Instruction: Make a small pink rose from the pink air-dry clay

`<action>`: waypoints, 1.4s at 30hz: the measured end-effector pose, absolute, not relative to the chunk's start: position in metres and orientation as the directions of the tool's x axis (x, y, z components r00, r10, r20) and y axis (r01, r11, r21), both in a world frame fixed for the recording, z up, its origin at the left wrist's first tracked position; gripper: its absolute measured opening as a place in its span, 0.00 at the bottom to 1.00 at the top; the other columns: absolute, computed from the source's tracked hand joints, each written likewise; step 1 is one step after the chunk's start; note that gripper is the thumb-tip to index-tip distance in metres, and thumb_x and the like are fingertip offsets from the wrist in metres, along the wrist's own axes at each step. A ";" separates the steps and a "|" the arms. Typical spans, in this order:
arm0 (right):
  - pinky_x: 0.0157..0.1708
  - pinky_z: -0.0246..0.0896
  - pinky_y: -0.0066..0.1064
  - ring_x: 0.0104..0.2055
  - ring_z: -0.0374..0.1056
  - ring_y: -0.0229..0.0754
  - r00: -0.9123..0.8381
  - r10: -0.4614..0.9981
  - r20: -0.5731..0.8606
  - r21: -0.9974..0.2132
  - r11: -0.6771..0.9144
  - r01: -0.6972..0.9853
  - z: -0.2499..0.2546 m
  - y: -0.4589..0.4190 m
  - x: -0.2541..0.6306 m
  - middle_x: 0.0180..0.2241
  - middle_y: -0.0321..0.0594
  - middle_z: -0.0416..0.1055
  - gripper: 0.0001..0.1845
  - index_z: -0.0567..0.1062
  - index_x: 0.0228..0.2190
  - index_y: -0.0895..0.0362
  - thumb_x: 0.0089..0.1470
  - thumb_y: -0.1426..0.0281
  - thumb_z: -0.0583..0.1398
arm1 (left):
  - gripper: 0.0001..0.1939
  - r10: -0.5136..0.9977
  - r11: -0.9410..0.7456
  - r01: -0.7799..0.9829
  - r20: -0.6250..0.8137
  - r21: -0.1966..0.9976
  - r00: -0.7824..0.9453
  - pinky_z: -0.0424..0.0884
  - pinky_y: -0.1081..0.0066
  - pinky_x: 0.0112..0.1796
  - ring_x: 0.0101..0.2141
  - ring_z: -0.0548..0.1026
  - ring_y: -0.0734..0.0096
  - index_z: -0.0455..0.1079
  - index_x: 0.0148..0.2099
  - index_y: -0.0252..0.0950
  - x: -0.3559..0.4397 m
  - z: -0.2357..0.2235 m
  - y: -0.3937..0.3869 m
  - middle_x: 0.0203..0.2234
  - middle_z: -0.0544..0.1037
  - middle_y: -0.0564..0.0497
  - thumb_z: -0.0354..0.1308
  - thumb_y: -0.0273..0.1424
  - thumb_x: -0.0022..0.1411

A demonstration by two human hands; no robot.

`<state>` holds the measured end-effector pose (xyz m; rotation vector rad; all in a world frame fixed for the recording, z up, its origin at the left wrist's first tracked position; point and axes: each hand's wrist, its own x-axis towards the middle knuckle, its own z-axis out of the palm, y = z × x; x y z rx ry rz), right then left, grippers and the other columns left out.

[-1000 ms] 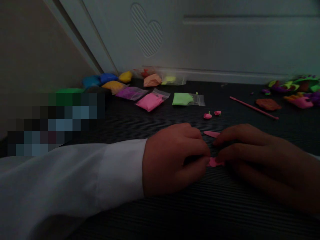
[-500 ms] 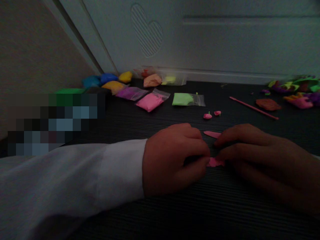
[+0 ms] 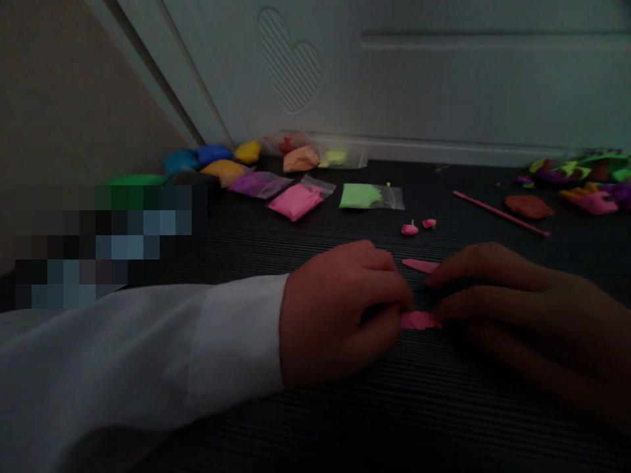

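Observation:
My left hand (image 3: 340, 315), in a white sleeve, rests on the dark ribbed mat (image 3: 345, 420) with fingers curled, pinching one end of a small flat pink clay piece (image 3: 418, 320). My right hand (image 3: 522, 315) lies opposite it, its fingertips pressed on the other end of the same piece. A second thin pink clay strip (image 3: 419, 265) lies just behind the fingers. Two tiny pink clay buds (image 3: 417, 226) sit a little farther back.
Bags of coloured clay lie at the back left, among them a pink bag (image 3: 298, 199) and a green bag (image 3: 369, 195). A pink stick (image 3: 500, 212) lies at the right. Mixed clay scraps (image 3: 586, 180) pile at the far right. A white panel (image 3: 394, 79) rises behind.
The pink clay piece between my fingertips shows a little more; my right hand has shifted slightly to the right. Otherwise nothing has moved.

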<state>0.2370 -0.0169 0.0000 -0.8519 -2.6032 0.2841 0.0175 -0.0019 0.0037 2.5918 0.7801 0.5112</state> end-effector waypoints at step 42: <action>0.40 0.59 0.37 0.45 0.60 0.43 -0.777 0.562 0.283 -0.246 0.826 0.507 0.001 -0.019 0.237 0.44 0.42 0.63 0.15 0.70 0.40 0.54 0.51 0.76 0.52 | 0.10 0.710 -0.660 0.533 0.208 0.529 0.673 0.63 0.75 0.35 0.34 0.68 0.75 0.70 0.37 0.34 0.019 0.011 -0.003 0.31 0.72 0.53 0.49 0.22 0.55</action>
